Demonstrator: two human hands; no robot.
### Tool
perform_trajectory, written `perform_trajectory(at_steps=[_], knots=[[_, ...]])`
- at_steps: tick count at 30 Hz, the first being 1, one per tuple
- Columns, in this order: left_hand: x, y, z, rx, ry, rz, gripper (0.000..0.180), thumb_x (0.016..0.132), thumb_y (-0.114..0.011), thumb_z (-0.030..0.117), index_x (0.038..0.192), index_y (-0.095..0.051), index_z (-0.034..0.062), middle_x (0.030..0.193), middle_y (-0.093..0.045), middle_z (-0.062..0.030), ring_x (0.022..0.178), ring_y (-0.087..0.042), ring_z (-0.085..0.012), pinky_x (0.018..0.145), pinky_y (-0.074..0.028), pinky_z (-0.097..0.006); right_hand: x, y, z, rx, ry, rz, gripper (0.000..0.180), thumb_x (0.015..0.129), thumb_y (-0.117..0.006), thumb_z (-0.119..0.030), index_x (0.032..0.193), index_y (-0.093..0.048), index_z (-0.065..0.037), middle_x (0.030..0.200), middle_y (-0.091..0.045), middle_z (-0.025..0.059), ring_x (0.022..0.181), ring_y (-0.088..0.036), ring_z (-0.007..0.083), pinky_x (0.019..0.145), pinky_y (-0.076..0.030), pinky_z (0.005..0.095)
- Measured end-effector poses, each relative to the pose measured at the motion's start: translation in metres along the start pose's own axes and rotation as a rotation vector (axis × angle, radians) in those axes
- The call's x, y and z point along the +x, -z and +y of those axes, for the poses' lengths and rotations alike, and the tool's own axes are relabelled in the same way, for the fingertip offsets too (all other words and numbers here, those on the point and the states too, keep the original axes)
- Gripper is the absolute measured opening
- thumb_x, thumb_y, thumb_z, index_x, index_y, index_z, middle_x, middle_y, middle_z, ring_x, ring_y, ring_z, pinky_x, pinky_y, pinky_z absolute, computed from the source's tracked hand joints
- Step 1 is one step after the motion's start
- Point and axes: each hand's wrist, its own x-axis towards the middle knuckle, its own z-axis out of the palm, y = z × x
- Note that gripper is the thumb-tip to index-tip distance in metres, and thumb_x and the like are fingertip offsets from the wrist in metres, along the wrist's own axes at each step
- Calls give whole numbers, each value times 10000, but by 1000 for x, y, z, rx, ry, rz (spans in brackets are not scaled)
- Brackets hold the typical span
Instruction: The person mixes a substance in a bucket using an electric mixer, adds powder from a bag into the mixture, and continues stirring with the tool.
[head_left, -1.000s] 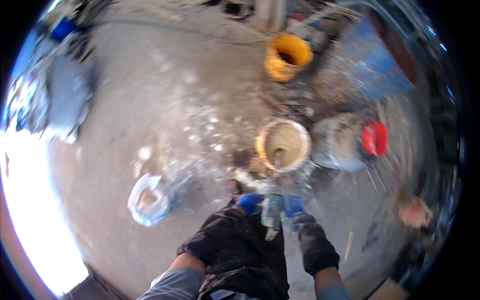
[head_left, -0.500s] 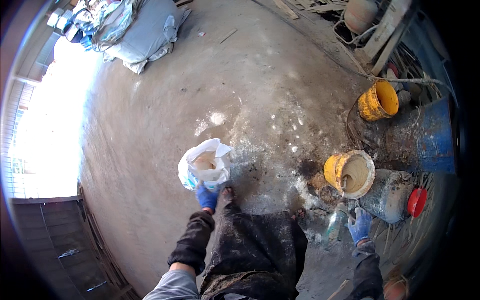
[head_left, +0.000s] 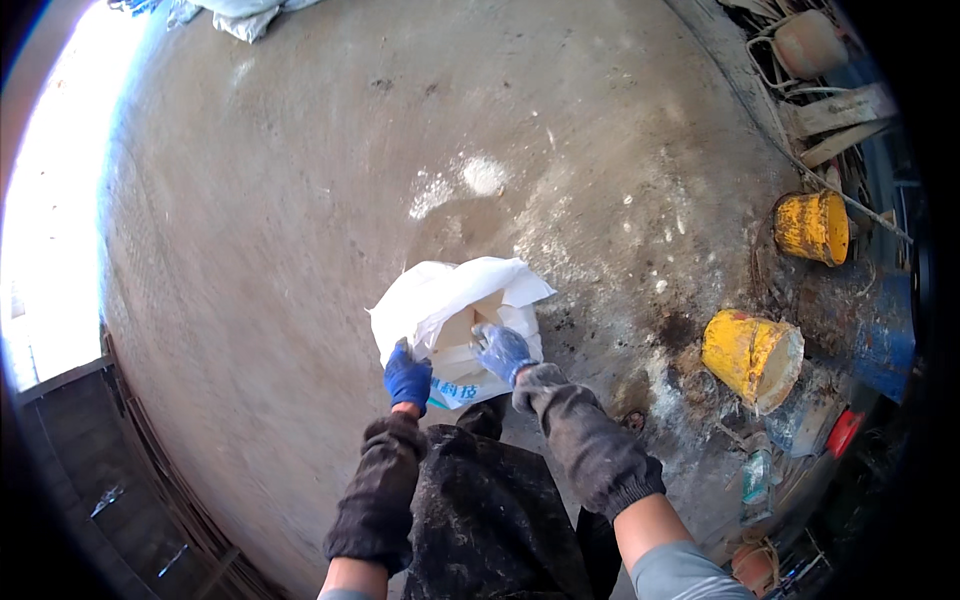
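An opened white plastic sack with blue print stands at my feet. Pale beige powder shows inside its mouth. My left hand, in a blue glove, is closed on the sack's near left rim. My right hand, in a paler, dusty blue glove, is at the near right of the mouth. Its fingers are apart and reach over the opening, close to the powder; whether the tips touch the plastic or the powder I cannot tell. A dark apron hangs just below the sack.
To the right a yellow bucket is tilted, its pale-crusted rim facing right. A green, bottle-shaped object lies nearby. Farther back are another yellow bucket and a blue drum. White powder is spilled on the concrete floor.
My right hand has come from beside the yellow bucket and green object to the sack's mouth. The left hand remains at the rim. The sack's mouth looks wider, and the view has shifted.
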Motion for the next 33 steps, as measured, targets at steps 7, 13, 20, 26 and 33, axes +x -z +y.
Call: perform_trajectory(at_steps=[7, 13, 20, 26, 33], knots=[[21, 58, -47, -528, 19, -30, 314, 752, -649, 37, 1057, -607, -18, 880, -667, -99, 808, -626, -139, 735, -507, -293, 49, -72, -11, -222, -117, -173, 435, 836, -578, -451, 981, -655, -48, 916, -662, 205, 867, -622, 390, 761, -492, 471], [27, 86, -46, -627, 32, -19, 320, 739, -648, 4, 1055, -610, -22, 929, -657, -99, 848, -620, -141, 758, -507, -284, 27, -108, -33, -287, -217, -209, 509, 845, -539, -518, 977, -675, -46, 928, -660, 216, 872, -631, 387, 770, -498, 474], [17, 87, -36, -748, 33, -89, 311, 751, -654, -5, 1058, -612, -21, 937, -653, -77, 858, -601, -126, 775, -500, -282, 61, -179, -44, 330, -397, -285, 500, 822, -551, -504, 922, -663, -27, 868, -667, 211, 836, -641, 385, 741, -502, 451], [13, 86, -28, -733, 4, -145, 264, 814, -645, -11, 1074, -596, -16, 952, -644, -37, 858, -585, -95, 765, -489, -251, 54, -250, -38, 213, -562, -194, 506, 781, -590, -459, 978, -632, 6, 861, -667, 228, 855, -648, 380, 753, -507, 425], [14, 93, -26, -814, 91, -176, 264, 839, -659, 41, 1090, -592, -11, 965, -640, -40, 867, -581, -96, 776, -485, -251, 29, -266, -2, 255, -684, -110, 548, 734, -636, -406, 1044, -595, 44, 854, -667, 249, 876, -655, 375, 767, -512, 394]])
